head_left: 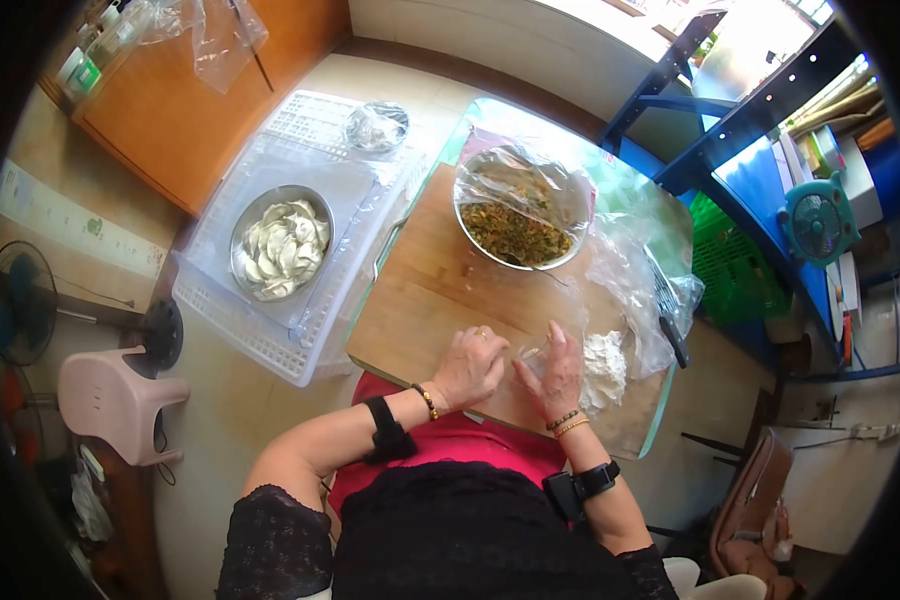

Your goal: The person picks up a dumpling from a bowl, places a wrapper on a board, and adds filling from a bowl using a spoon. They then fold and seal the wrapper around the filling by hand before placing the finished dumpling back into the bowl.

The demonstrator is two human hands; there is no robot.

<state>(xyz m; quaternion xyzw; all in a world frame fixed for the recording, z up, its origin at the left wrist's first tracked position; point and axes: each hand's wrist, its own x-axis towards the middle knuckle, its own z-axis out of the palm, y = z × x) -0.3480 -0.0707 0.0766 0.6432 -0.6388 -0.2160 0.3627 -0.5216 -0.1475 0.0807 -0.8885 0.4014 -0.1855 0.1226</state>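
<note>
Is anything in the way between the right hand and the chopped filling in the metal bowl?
Partly. A thin utensil handle juts over the near rim of the bowl, towards the right hand. Clear plastic film covers the far side; the filling looks uncovered nearer the hand.

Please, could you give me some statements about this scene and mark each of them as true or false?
1. Transparent plastic film partly covers the bowl of chopped filling. True.
2. The bowl of dumplings stands on the wooden board. False: it stands to the left of the board, on the plastic crate.
3. The white flour lies to the right of the right hand. True.
4. The left hand reaches into the filling. False: it is near the board's front edge, beside the right hand.
</note>
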